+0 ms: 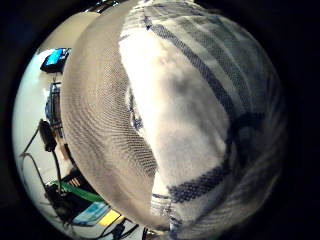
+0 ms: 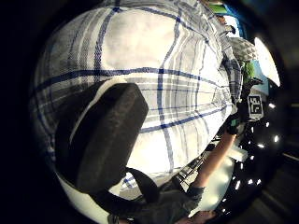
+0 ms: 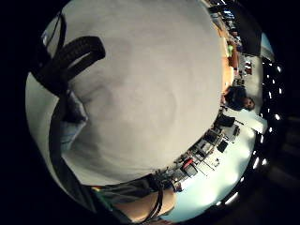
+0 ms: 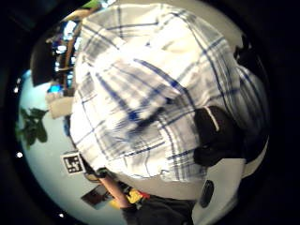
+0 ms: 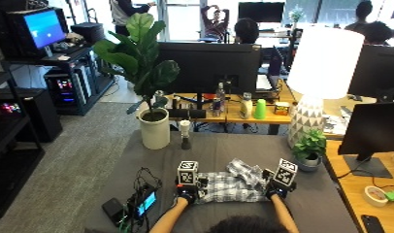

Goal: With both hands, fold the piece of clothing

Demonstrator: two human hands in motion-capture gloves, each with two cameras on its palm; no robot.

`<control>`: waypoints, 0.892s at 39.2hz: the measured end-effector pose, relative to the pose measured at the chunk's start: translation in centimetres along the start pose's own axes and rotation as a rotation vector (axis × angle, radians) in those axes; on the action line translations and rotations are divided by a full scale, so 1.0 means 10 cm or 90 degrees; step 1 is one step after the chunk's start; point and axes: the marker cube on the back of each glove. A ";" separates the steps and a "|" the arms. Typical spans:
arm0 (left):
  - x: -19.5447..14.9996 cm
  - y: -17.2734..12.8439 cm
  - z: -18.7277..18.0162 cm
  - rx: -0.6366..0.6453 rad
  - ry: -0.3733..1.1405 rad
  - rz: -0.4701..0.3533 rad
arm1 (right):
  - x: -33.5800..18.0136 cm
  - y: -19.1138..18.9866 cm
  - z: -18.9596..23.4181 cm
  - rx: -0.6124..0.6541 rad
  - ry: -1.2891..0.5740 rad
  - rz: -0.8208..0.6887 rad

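- Outside view is showing the plaid shirt [image 5: 232, 188] lying on the grey surface [image 5: 210, 150] just ahead of the person, at the surface's 6 o'clock, partly folded into a band with a bunched part rising at its 1 o'clock corner.
- The left hand [image 5: 186, 193] is being held at the shirt's 9 o'clock edge and the right hand [image 5: 274, 190] at its 3 o'clock edge.
- Each grip's state cannot be told; the left thumb [image 2: 105, 135] is being laid against the cloth.
- The shirt is being judged light, soft and limp: it is likely to sag and crease wherever it is unsupported.
- Hold is best being taken at two edge corners, so that a straight fold line is being kept.
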 end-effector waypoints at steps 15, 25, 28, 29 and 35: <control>-0.12 0.17 -0.73 0.084 0.048 0.062 | -0.15 -0.33 -0.54 -0.073 -0.145 -0.063; -0.44 0.13 -1.15 0.125 0.095 0.008 | -1.03 -0.36 -1.19 0.121 -0.024 -0.163; -0.56 0.09 -1.29 0.171 0.112 0.022 | -1.51 -0.10 -1.25 0.150 0.023 -0.220; -0.60 0.12 -1.36 0.186 0.117 0.020 | -1.67 -0.03 -1.23 0.153 0.035 -0.239; -0.86 0.42 -1.78 0.283 0.149 -0.020 | -2.80 0.65 -0.77 0.132 0.081 -0.361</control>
